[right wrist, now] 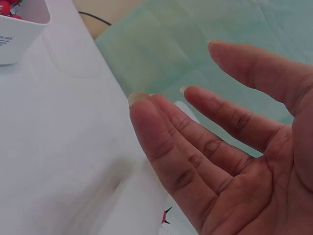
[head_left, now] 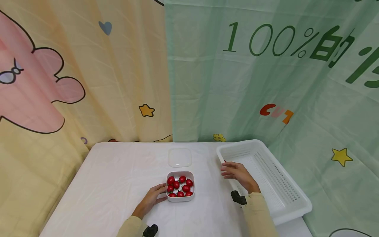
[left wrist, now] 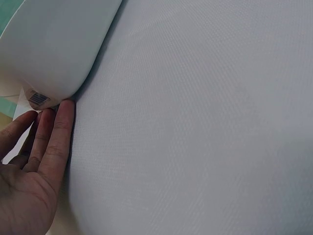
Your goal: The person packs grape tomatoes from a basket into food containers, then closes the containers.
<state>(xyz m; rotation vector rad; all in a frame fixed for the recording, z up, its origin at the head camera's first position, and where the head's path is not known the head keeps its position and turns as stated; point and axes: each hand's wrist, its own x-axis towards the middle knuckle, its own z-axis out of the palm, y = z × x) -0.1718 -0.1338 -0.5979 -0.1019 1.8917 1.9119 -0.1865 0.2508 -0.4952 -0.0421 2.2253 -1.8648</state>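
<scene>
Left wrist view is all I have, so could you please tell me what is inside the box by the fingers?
Observer: The box holds red tomatoes.
Operator: Thank you; is the right hand holding anything, please?
Observer: No, its fingers are apart from any object and the palm is bare.
Operator: And does anything lie just beyond the box?
Observer: Yes, a clear lid lies there.

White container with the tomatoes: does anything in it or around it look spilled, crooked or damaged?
Nothing stands out. The container sits upright on the table, the tomatoes lie inside it, and the clear lid lies flat behind it; I see no spill or damage.
</scene>
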